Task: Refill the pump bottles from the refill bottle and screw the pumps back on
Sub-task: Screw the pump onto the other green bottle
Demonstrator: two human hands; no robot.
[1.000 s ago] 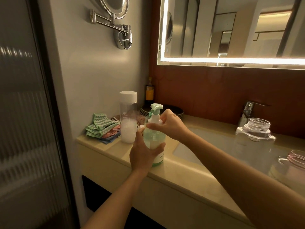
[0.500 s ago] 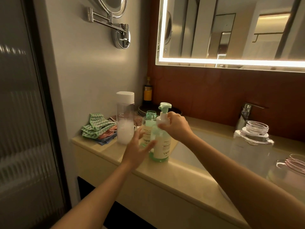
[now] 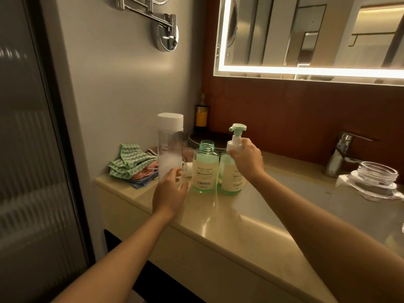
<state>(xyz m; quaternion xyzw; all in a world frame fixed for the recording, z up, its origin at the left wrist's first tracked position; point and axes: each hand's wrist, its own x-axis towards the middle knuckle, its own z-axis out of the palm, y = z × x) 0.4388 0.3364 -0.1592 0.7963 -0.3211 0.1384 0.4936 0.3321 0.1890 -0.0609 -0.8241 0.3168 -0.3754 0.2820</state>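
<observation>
While the right hand [image 3: 245,159] pinches the white collar of a green-topped pump [image 3: 237,136], fingers curled round it, that pump stands upright over the neck of the farther pump bottle [image 3: 231,179]; the join is hidden behind the hand. Just beside it on its left, nearly touching, stands the open pump bottle [image 3: 204,169], its threaded neck bare and pale liquid filling most of it. Both are on the beige counter [image 3: 218,226], near the sink basin [image 3: 306,193].

The left hand [image 3: 169,193] is at the foot of the tall clear refill bottle [image 3: 170,145], which is upright with its white cap on. Its fingers are loose and spread, not closed on anything; I cannot tell whether they touch the bottle. A white part, seemingly the loose pump [image 3: 187,169], lies between the refill bottle and the open one. Folded cloths [image 3: 131,165] sit against the wall, stacked dark plates [image 3: 196,138] behind the bottles, a faucet [image 3: 341,152] and a clear plastic jar [image 3: 378,178] across the basin.
</observation>
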